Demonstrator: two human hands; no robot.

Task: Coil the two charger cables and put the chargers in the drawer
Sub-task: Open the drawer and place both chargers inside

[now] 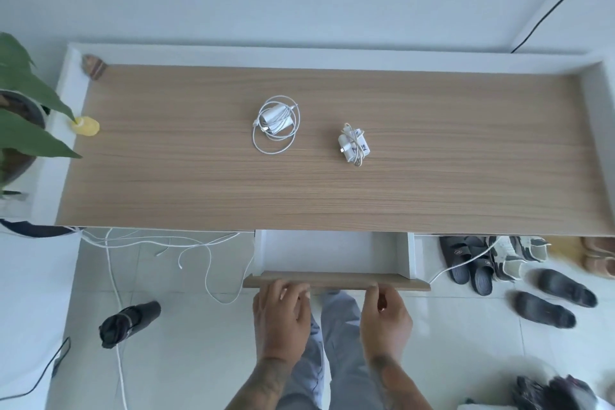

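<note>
The right charger (353,147) bears handwriting, only "12" legible.

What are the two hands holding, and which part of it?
Both the left hand and the right hand hold the open drawer by the top edge of its wooden front panel, fingers curled over it. The chargers are not held.

2 chargers on desk (199,176): left charger (275,118), right charger (354,144), well apart. Drawer (332,255) open below the front edge.
</note>
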